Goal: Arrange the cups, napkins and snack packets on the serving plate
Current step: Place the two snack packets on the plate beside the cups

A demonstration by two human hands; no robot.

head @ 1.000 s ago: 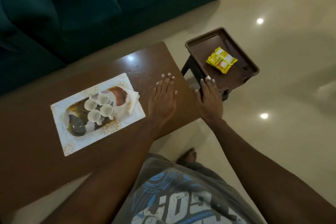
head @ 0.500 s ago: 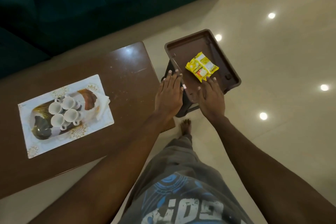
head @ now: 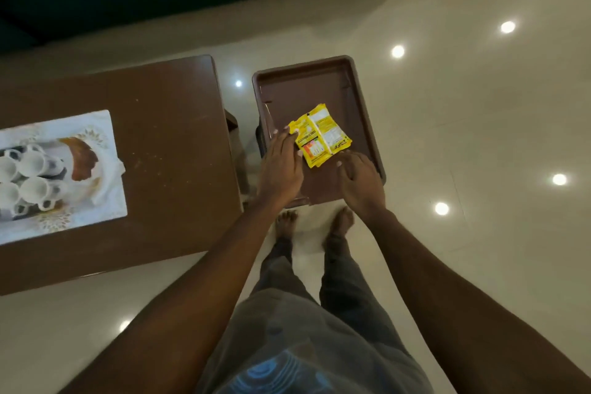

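Head view: yellow foil snack packets (head: pixel 320 135) lie on brown plastic tray (head: pixel 361 99), 3 o'clock of serving plate (head: pixel 102 201). Left hand (head: pixel 281 166) fingertips touch packets' edge, unclosed; right hand (head: pixel 361 182) open beside. Best pinch both edges, lift flat.

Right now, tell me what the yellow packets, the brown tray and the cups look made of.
Yellow snack packets: thin printed plastic film, glossy, creased and crimped at the seams. Brown tray: likely moulded plastic, smooth, with rounded raised rim. White cups: probably glazed ceramic, though plastic can't be ruled out; smooth, uniform white with handles.
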